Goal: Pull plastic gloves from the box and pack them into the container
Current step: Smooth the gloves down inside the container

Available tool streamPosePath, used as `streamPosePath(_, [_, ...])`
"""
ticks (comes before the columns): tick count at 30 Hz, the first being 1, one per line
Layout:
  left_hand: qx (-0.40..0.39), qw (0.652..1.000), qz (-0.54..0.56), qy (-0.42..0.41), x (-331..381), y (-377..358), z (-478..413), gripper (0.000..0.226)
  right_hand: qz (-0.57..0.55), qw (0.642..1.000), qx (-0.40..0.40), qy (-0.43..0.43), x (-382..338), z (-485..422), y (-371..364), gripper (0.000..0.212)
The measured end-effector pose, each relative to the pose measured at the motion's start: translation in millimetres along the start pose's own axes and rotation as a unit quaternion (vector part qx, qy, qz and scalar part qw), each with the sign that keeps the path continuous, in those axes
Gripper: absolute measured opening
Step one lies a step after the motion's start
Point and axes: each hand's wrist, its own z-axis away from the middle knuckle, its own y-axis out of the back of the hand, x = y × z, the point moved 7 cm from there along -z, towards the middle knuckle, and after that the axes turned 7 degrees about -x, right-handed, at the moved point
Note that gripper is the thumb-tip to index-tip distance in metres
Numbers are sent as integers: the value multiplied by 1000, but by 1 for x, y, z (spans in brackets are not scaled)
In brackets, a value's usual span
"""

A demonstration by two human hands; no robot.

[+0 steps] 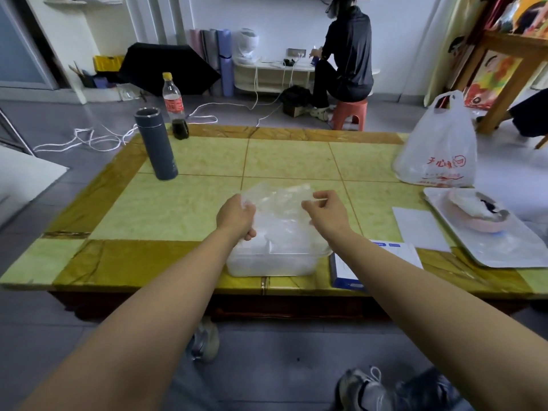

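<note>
A clear plastic glove [278, 203] is stretched between my two hands above a translucent plastic container [272, 264] near the table's front edge. My left hand [235, 216] grips the glove's left edge with curled fingers. My right hand [324, 210] pinches its right edge. The container holds several crumpled gloves. The white and blue glove box [345, 269] lies flat just right of the container, partly hidden by my right forearm.
On the yellow-green table [189, 203] stand a dark flask [156, 143] and a bottle [175, 106] at the far left. A white plastic bag [439, 146], a tray [486, 250] with a bowl and a white sheet [418, 228] lie at the right. A person sits on a stool beyond the table.
</note>
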Motion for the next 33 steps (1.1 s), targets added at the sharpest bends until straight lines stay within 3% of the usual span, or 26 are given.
streamPosePath(3, [-16, 989, -150, -9, 0, -12, -12, 19, 55, 988, 90, 113, -20, -5, 19, 39])
streamPosePath(6, [-37, 978, -207, 0, -2, -27, -23, 22, 41, 987, 59, 147, -29, -15, 10, 18])
streamPosePath(9, [-48, 972, -230, 16, -7, -39, -31, 21, 32, 994, -92, 42, -13, -28, -24, 15])
streamPosePath(12, [-64, 965, -252, 33, -15, -44, -35, 17, 69, 960, -239, -129, 22, -27, -59, 33])
streamPosePath(14, [-81, 955, -282, 47, -21, -45, -39, 15, 102, 939, -273, -185, 41, -28, -70, 41])
streamPosePath(16, [-101, 941, -315, 66, -24, -44, -39, 14, 145, 923, -294, -201, 53, -33, -76, 35])
streamPosePath(18, [-100, 928, -354, 67, -18, -39, -39, 29, 177, 914, -302, -203, 61, -36, -79, 34])
streamPosePath(20, [-36, 901, -431, -8, 9, -34, -36, 39, 179, 913, -300, -209, 67, -40, -80, 39])
streamPosePath(22, [50, 867, -474, -145, 54, -39, -23, 36, 186, 911, -303, -207, 68, -40, -81, 47])
streamPosePath(24, [47, 884, -408, -222, 87, -56, -13, 21, 204, 909, -304, -199, 67, -41, -80, 51])
streamPosePath(25, [8, 909, -362, -207, 94, -66, -12, 10, 203, 910, -308, -190, 66, -41, -80, 49])
streamPosePath(27, [-114, 929, -341, -93, 84, -90, -18, 19, 193, 909, -320, -184, 62, -37, -79, 45])
streamPosePath(30, [-252, 885, -385, 74, 28, -102, -23, 20, 277, 885, -334, -169, 62, -36, -77, 41])
streamPosePath(33, [-230, 859, -422, 173, -32, -74, -36, 70, 322, 864, -349, -171, 69, -42, -77, 45])
